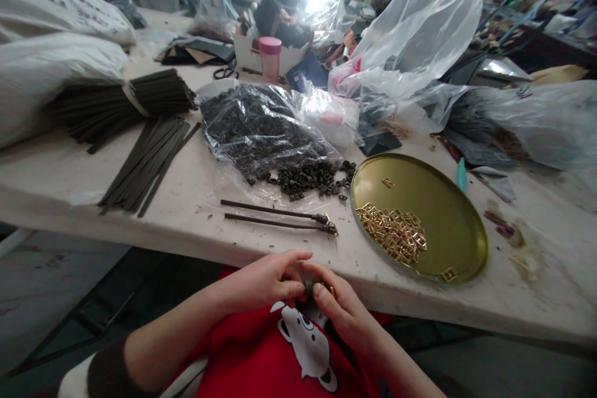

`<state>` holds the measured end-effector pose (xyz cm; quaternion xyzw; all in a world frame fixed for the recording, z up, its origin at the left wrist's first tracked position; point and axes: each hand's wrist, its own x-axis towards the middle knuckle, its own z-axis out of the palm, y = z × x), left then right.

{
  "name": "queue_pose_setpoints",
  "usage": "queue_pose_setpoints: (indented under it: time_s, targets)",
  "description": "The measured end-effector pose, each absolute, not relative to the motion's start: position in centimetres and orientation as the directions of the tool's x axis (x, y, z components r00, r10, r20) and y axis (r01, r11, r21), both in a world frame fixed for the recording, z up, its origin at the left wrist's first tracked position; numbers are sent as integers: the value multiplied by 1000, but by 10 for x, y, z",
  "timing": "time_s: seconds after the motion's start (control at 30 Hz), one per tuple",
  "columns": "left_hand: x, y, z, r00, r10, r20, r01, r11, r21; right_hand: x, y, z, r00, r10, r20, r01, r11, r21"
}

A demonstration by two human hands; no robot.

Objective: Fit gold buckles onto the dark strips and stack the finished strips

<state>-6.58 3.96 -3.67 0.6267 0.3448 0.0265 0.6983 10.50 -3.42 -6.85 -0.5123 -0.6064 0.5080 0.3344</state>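
In front of my body, my left hand and my right hand meet just below the table's front edge. Both are closed, thumbs and fingers pinching a dark strap between them. A bit of gold metal shows by my right fingers; most of the strap is hidden. On the table beyond lie two finished-looking dark straps, each with a loop and a gold buckle at its right end. Small dark loops spill from a clear plastic bag. A round gold tray holds many gold buckles.
Loose dark strips and a tied bundle of strips lie at left beside white sacks. Farther back are scissors, a pink-lidded jar and a white box. Clear plastic sheeting covers the back right.
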Motion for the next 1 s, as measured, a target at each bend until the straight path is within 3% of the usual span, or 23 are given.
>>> queue_pose_setpoints:
  time_s: [0.23, 0.33, 0.43, 0.53, 0.63, 0.8, 1.0]
  targets:
    - [-61, 39, -25, 705, 574, -417, 485, 39, 874, 96, -30, -78, -213, 976, -36, 318, 34, -948]
    - [-61, 45, -21, 698, 621, -356, 543, -136, 829, 100, -20, -78, -162, 987, -11, 386, 53, -921]
    - [-62, 65, -27, 691, 689, -221, 616, -401, 678, 110, 1, -73, -37, 996, 83, 548, 90, -832]
    - [-61, 89, -44, 681, 732, -22, 679, -620, 393, 118, 28, -76, 59, 969, 240, 711, 128, -692]
    - [-60, 102, -58, 713, 701, 14, 671, -688, 278, 119, 43, -93, 100, 947, 305, 743, 133, -656]
    - [-54, 91, -58, 779, 627, -11, 621, -768, 159, 119, 41, -133, 193, 953, 232, 675, 43, -737]
    - [-92, 99, -32, 703, 706, -83, 707, -682, 190, 131, 44, -149, 195, 970, 146, 596, 1, -803]
